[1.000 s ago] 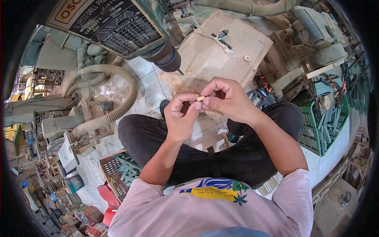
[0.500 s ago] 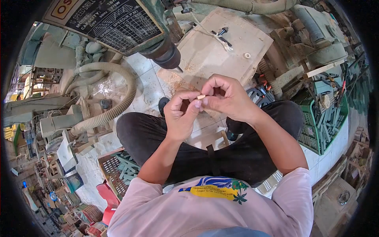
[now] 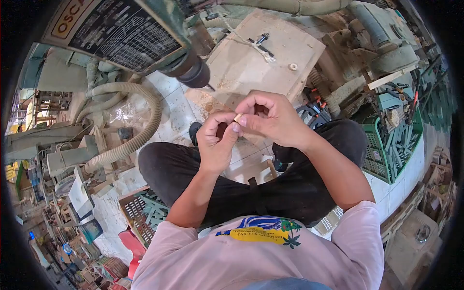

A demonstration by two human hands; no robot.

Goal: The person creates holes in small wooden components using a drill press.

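Note:
A small, pale, wood-coloured piece is pinched between my two hands above my lap; its exact kind is too small to tell. My left hand grips it from the left with thumb and forefinger, the other fingers curled. From the right, my right hand holds it between thumb and forefinger. Just beyond my hands is the drill press chuck, with a thin bit pointing down over the board table. A chuck key tied to a cord lies on that wooden board.
The drill press head looms at upper left. A ribbed hose curves at the left. Green crates with grey-green strips stand on both sides, the right crate nearest my knee. A small ring and wood shavings lie on the board.
The view has shifted slightly, so the surroundings sit a little further left. My fingers have turned the small piece, which now shows a shorter side.

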